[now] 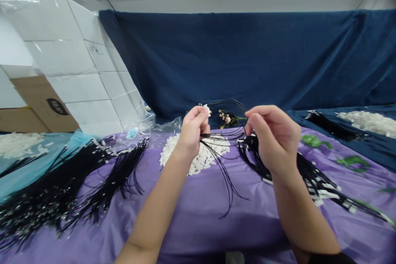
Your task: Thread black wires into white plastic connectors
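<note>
My left hand (195,127), fingers closed, grips several thin black cords (227,179) that hang and loop out to the right. A small white piece (207,110) shows at its fingertips. To the right, my right hand (274,136) pinches thumb and forefinger together on a black cord that arches across from the left hand. Below and behind the left hand lies a pile of small white plastic pieces (198,167). Under the right hand rests a bundle of black cords with white ends (312,177). What the fingers press on is partly hidden.
Large bundles of black cords (58,181) lie at the left on the purple cloth (198,218). Clear plastic bags (148,128), artificial flowers (227,119) and green leaves (314,141) are about. White boxes (80,62) are stacked at left; a blue curtain (232,57) hangs behind.
</note>
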`<state>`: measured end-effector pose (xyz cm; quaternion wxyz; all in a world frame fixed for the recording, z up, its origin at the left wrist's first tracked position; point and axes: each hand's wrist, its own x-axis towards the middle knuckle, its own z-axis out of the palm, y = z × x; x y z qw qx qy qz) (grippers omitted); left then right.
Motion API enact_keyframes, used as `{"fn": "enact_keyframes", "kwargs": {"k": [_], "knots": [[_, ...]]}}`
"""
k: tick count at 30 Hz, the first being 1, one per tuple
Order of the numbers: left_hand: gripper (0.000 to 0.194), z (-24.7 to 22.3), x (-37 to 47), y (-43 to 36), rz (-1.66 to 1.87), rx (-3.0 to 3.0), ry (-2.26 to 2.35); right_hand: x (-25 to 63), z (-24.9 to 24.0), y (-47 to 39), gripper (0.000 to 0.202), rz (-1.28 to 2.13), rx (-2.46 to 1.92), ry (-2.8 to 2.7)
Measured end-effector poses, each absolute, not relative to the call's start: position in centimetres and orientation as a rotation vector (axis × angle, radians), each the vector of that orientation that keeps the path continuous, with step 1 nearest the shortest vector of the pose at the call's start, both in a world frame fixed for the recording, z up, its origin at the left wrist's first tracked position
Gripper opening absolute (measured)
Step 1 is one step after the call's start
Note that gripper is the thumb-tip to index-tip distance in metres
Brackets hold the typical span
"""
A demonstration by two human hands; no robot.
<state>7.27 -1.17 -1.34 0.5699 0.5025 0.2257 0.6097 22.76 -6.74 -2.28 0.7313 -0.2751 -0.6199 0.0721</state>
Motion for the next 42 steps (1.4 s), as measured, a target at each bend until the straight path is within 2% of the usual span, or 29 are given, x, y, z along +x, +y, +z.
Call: {"fn": "enact_keyframes", "kwargs": {"k": [4,7,18,29,36,42], "knots": [[0.020,-0.9,6.4,-0.6,1.277,0.955,0.511,23.1,-2.0,-7.4,0.023,0.154,-0.619,-1.458],[0.023,-0.4,6.0,-0.6,1.192,0.846,0.475,22.8,-1.9,-7.9,0.027,0.184,-0.662,-1.674],[0.025,0.1,5.9,-1.1,1.175,0.769,0.477,20.3,-2.7,-7.9,0.012,0.523,-0.904,-2.042],[0.027,0.0,5.6,-1.2,1.168,0.809,0.405,19.7,-3.0,-8.0,0.005,0.599,-0.888,-2.051],[0.027,-0.4,5.1,-0.7,1.135,0.824,0.355,20.0,-2.9,-8.0,0.012,0.561,-0.888,-1.983],[0.029,-0.4,5.1,-0.7,1.065,0.827,0.321,20.7,-2.7,-6.9,0.015,0.357,-0.944,-1.848]]}}
